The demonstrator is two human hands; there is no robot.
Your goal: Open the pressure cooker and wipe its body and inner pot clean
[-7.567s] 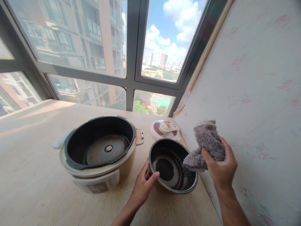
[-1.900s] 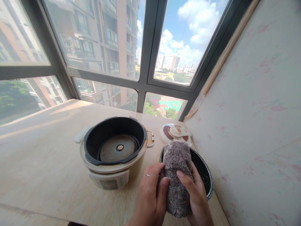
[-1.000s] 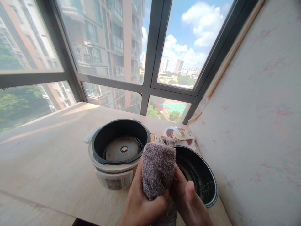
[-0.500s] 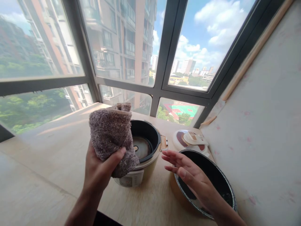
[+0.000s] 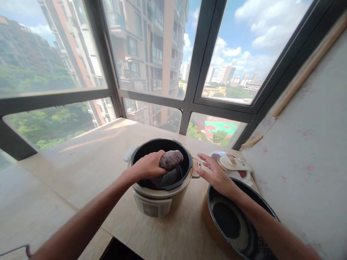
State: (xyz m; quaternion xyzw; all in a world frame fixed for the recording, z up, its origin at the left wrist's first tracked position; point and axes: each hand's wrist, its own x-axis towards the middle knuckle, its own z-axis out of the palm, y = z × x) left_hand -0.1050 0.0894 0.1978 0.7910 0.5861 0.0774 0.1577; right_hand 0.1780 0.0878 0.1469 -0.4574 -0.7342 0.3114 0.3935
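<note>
My left hand grips a bunched brown-grey cloth over the open top of the cooker. Part of the cloth hangs down into the cooker's dark cavity, where the hand hides some of it. Beside the cooker's right handle, my right hand holds nothing, its fingers apart. Whether its fingertips touch the handle I cannot tell. Below that hand and forearm stands the black inner pot, its outside tan.
The cooker's lid lies behind the pot, close to the papered wall. Windows with dark frames border the pale countertop. A dark gap shows at the near edge, and a thin metal wire at bottom left.
My left hand has carried the cloth right and down, from in front of the cooker into its opening, bunching it up. My right hand has come up nearer the cooker's handle.
</note>
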